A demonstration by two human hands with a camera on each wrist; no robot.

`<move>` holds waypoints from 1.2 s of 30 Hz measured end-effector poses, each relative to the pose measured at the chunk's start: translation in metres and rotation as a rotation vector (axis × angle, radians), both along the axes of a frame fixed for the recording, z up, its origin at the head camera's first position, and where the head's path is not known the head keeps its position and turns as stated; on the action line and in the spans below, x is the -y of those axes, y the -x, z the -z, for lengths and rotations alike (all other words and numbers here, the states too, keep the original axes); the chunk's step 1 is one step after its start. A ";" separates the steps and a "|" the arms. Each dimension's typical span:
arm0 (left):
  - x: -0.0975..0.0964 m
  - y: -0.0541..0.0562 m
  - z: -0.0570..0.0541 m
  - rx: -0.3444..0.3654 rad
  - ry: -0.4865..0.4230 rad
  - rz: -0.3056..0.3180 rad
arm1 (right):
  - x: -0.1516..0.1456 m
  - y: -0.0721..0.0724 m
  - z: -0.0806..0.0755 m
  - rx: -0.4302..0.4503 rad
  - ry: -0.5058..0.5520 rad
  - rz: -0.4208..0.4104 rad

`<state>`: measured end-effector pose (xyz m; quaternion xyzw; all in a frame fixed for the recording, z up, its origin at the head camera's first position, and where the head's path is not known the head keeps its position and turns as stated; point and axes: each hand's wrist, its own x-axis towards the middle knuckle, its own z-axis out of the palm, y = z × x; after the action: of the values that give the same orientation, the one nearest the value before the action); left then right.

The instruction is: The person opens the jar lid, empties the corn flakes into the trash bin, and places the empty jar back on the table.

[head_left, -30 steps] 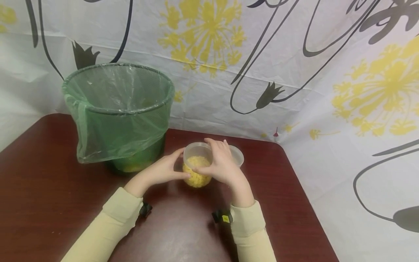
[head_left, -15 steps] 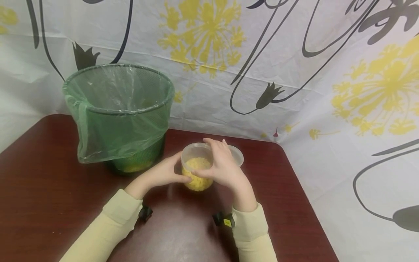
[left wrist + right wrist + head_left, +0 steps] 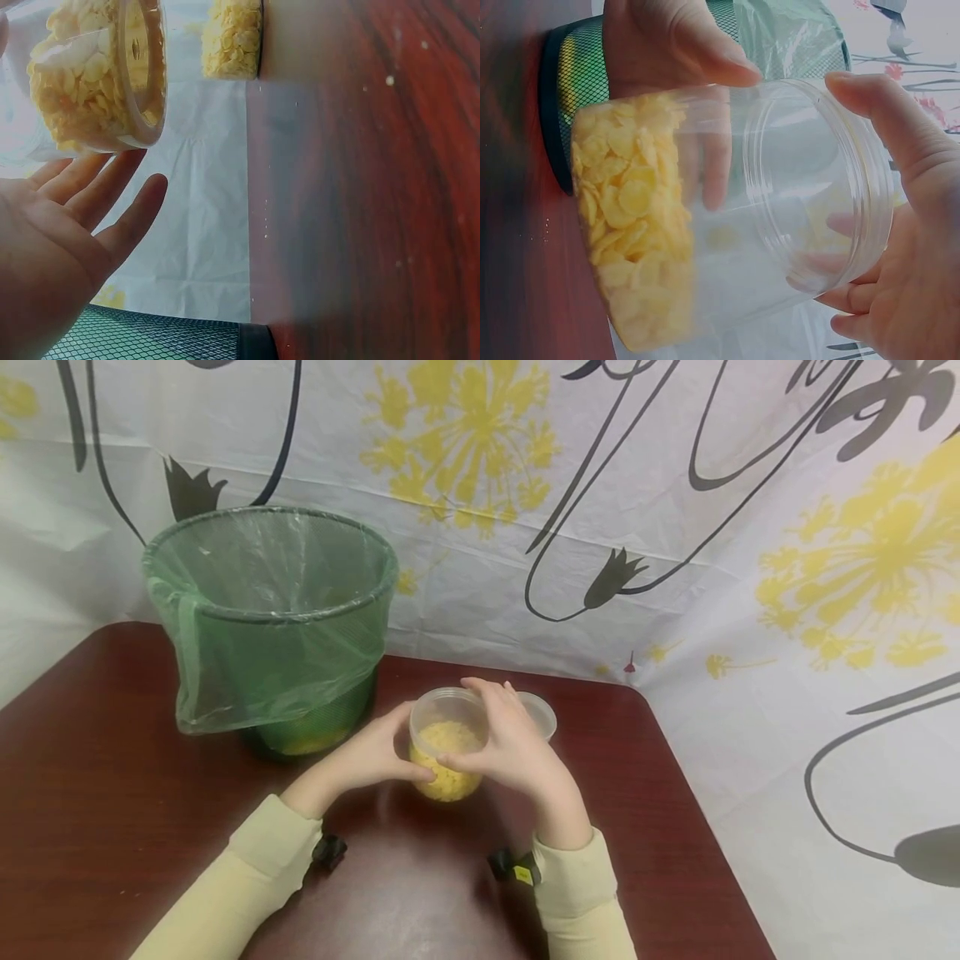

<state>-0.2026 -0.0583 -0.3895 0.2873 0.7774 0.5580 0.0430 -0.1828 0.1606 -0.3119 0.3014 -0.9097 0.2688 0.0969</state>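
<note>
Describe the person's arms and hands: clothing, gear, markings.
Left sleeve and right sleeve: long, pale yellowish, plain, with wide turned-back cuffs. Left hand and right hand: bare, no gloves. A small black device sits at the left wrist and another at the right, the latter beside a yellow tag. No cables visible.

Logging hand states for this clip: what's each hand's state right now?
Left hand: holding the clear jar of yellow flakes by its side.
Right hand: holding the same jar, near its top.
</note>
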 end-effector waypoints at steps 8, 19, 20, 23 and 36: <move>0.000 -0.001 0.000 0.006 0.044 -0.014 | -0.002 0.001 0.000 0.035 -0.029 -0.012; 0.004 -0.002 0.004 0.001 0.069 0.022 | -0.001 -0.002 0.004 0.144 -0.057 0.001; 0.005 -0.002 0.005 0.001 0.068 0.029 | -0.001 -0.003 0.004 0.151 -0.063 0.003; 0.008 -0.004 0.005 -0.006 0.072 0.034 | 0.001 -0.005 0.004 0.166 -0.074 0.002; 0.012 -0.018 0.005 0.006 0.125 0.011 | 0.007 -0.018 0.000 0.140 -0.148 -0.018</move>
<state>-0.1850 -0.0706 -0.3941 0.2865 0.8091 0.5087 0.0661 -0.1646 0.1532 -0.3120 0.2961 -0.9289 0.2224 0.0080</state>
